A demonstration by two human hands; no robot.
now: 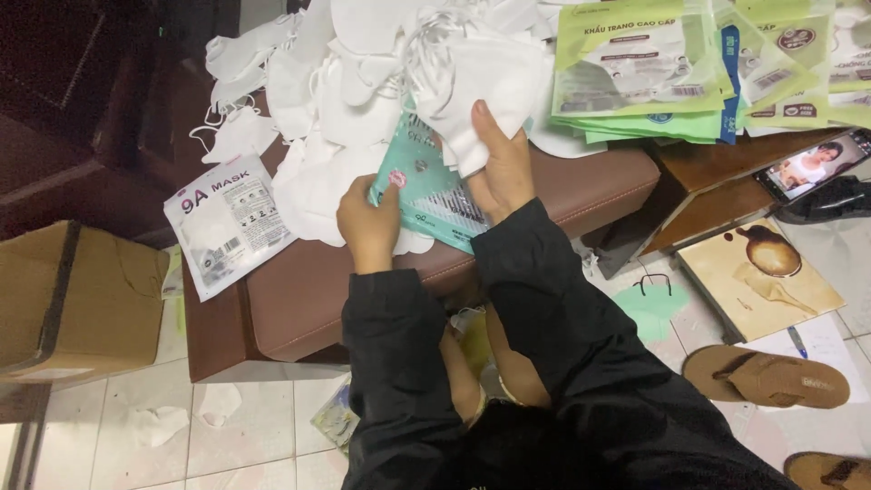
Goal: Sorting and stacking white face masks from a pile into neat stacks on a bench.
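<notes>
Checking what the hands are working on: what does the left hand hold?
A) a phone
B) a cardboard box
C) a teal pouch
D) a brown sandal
C: the left hand grips the teal pouch at its edge, while the right hand holds white masks at its mouth.

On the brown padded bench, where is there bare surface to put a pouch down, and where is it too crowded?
Bare padding shows on the brown bench along its near edge, between the white pouch and the left hand, and right of the right hand toward the bench's end. The far side is buried under white masks and green pouches.
</notes>
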